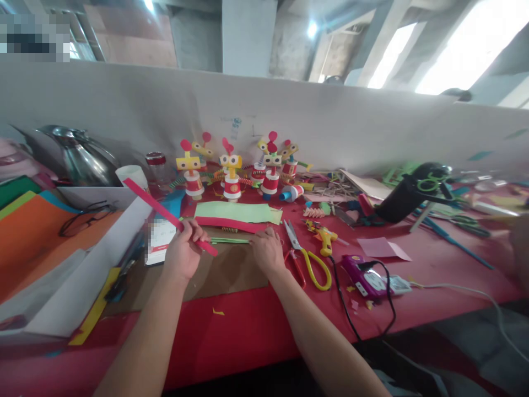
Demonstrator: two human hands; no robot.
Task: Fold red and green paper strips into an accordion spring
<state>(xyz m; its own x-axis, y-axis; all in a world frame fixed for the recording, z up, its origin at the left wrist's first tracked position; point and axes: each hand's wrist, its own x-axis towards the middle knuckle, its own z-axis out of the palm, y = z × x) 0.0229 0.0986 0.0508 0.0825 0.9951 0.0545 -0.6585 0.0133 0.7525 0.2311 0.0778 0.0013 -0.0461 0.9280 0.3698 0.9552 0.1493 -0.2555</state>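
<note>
- Gripping a flat red paper strip (152, 205) near its lower end, the left hand (188, 248) holds it aslant over brown cardboard (225, 273).
- Right hand (266, 251) is bent over the ends of thin green strips (229, 240); whether it pinches anything, I cannot tell.
- Smooth pale green paper (231, 211) lies flat behind; metal scissors (316, 270) with yellow loop handles rest at right.
- White box (85, 284) at left: orange sheet (33, 248), dark-framed glasses (85, 223).
- Cup figures (232, 188) have pleated arms.
- Phone (159, 248) screen: lit, writing too blurred to read.
</note>
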